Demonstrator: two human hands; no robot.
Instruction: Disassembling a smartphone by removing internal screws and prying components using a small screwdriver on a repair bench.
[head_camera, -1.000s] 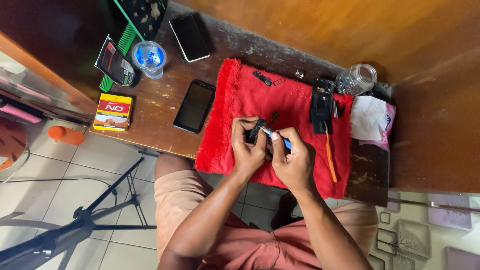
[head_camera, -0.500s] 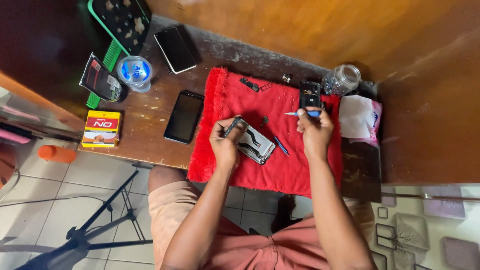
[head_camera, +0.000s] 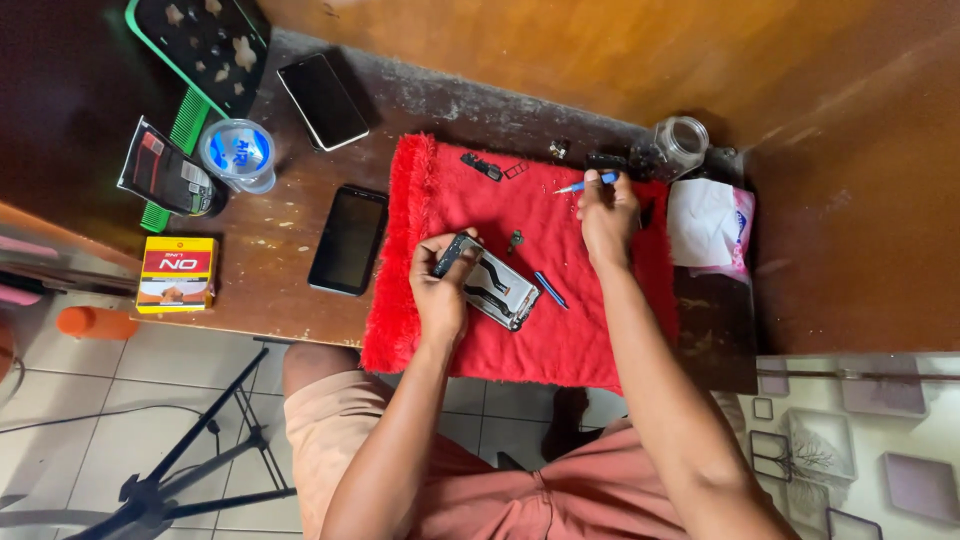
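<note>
I am keeping both forearms stretched forward, the left hand (head_camera: 442, 285) curling its fingers in a grip near me, the right hand (head_camera: 608, 215) reaching farther out, fingers pinching closed.

Cloth (head_camera: 590, 310) under my hands was bright red, fluffy. Tool (head_camera: 590, 183) in my right hand (head_camera: 607, 215) — blue handle. Opened phone (head_camera: 492, 285) in my left hand (head_camera: 440, 290) — black frame, grey inside. Desk (head_camera: 275, 270) brown, scuffed. Box (head_camera: 176, 273) yellow with red panel.

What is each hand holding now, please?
Left hand: closed on the opened phone.
Right hand: closed on a blue tool.
</note>
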